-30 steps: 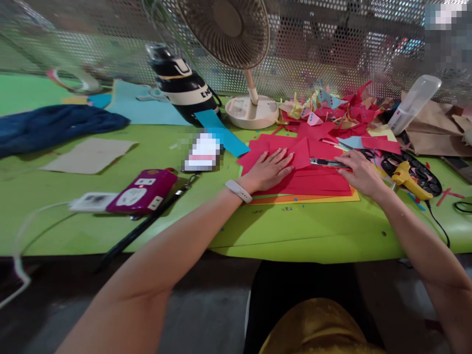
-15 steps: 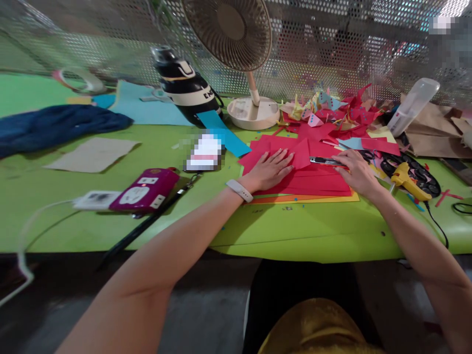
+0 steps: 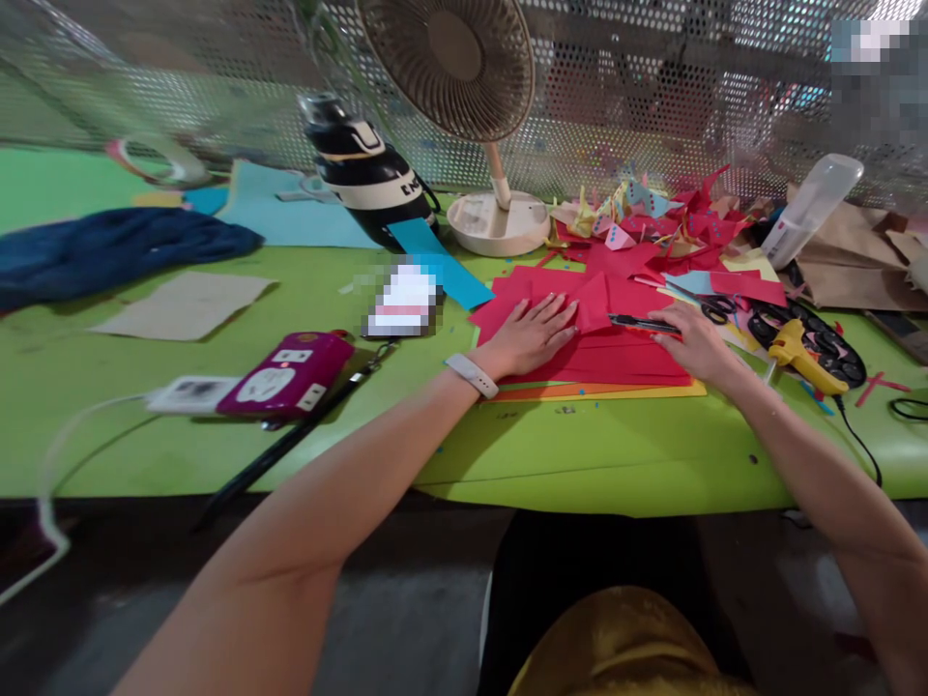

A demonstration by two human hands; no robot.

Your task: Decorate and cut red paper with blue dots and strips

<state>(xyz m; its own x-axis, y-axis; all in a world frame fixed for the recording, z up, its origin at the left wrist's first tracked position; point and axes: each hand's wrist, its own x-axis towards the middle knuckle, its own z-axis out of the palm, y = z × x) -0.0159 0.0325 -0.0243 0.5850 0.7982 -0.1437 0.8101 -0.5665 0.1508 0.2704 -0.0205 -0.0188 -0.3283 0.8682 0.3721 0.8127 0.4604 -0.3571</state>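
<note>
My left hand (image 3: 533,332) lies flat with fingers spread on a stack of red paper (image 3: 630,360), a pale watch band at its wrist. A folded piece of red paper (image 3: 593,302) sits under and beside its fingertips. In my right hand (image 3: 692,338) is a utility knife (image 3: 638,323), its tip pointing left over the red paper, close to the folded piece. Whether the tip touches the paper I cannot tell. Orange and yellow sheets (image 3: 609,390) show under the stack's near edge.
Behind the stack lies a heap of folded paper shapes (image 3: 652,217). A yellow glue gun (image 3: 804,356) and scissors (image 3: 717,307) are at the right. Leftward are a phone (image 3: 402,302), a purple power strip (image 3: 290,375), a black bottle (image 3: 373,174) and a fan (image 3: 500,208).
The knife has turned in my right hand, and its tip sits slightly lower. My right fingers have shifted a little left and down on it. My left hand stays in place.
</note>
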